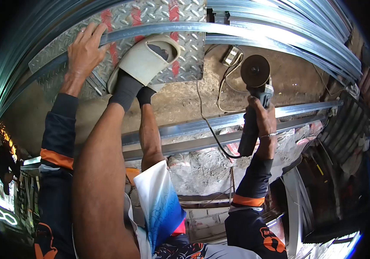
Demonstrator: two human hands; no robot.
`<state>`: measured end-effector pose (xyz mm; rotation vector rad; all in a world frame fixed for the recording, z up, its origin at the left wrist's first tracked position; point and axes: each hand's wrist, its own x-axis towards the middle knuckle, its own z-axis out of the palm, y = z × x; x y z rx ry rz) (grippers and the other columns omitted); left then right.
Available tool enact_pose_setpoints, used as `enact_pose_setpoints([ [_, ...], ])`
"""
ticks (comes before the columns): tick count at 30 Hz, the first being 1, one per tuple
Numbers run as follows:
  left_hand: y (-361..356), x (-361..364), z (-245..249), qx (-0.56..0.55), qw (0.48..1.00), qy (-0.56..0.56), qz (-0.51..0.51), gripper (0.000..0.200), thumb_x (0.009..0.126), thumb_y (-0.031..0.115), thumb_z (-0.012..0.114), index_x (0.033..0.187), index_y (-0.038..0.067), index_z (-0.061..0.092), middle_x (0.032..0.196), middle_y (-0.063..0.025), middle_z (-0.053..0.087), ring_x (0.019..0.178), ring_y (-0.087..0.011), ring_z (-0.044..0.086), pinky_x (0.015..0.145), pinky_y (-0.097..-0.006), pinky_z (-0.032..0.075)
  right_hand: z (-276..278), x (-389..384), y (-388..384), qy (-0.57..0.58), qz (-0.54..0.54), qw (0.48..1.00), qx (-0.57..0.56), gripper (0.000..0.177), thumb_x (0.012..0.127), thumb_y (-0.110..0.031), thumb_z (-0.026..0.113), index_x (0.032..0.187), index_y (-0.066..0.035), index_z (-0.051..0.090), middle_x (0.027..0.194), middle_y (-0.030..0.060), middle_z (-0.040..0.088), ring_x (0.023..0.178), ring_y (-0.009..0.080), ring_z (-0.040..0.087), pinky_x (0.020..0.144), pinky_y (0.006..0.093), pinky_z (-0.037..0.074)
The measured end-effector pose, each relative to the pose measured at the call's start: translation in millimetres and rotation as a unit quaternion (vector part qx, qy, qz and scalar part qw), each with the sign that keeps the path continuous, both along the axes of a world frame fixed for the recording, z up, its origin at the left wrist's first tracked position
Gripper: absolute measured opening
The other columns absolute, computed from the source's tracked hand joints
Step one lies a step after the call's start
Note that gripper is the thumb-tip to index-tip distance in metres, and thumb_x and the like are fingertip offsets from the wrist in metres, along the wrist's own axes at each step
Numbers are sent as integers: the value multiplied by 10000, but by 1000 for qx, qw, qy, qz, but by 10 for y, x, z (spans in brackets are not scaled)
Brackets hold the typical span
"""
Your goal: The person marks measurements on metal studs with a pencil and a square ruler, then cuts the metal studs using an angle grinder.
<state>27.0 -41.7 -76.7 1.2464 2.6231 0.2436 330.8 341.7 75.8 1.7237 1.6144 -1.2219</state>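
Observation:
My left hand [85, 55] is closed over a long galvanized steel channel [163, 27], its fingers curled on the far edge. The channel crosses a tread plate [191, 56] with red painted stripes. A foot in a pale slide sandal [141, 62] rests on the plate close to that hand, its toe end near the channel. In my right hand [263, 116] is an angle grinder [249, 131], gripped round its body and apart from the channel. Its cutting disc [255, 71] points away from me, and a black cord [215, 139] trails from the rear.
Bundled steel channels [297, 28] lie along the far side and curve down the left. A socket box [231, 56] with a pale cable sits on the floor near the disc. More steel lengths [193, 127] run behind my feet. Orange sparks [6, 139] show at far left.

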Motion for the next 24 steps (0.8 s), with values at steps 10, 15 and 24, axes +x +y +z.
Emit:
enact_pose_setpoints([
  [10, 101, -179, -1, -53, 996, -53, -42, 481, 791, 258, 819, 1232, 175, 645, 1197, -99, 600, 1065, -369, 624, 853, -494, 549, -78, -246, -36, 28, 51, 998, -16, 396, 823, -333, 764, 954, 20, 640, 750, 81, 663, 614, 164, 644, 578, 321, 524],
  [15, 123, -192, -10, -84, 991, -108, -11, 467, 828, 309, 790, 1244, 158, 642, 1207, -131, 637, 1060, -395, 638, 866, -502, 533, -186, -383, 99, 19, 156, 987, -14, 509, 800, -417, 762, 956, 58, 660, 802, 128, 696, 682, 188, 667, 644, 345, 532],
  [24, 256, -230, 68, -158, 973, -168, 27, 512, 854, 422, 764, 1263, 123, 685, 1117, -185, 722, 1020, -395, 676, 860, -502, 535, -341, -548, 295, 8, 243, 970, 6, 599, 772, -467, 754, 996, 82, 665, 837, 187, 707, 780, 246, 686, 740, 365, 537],
])
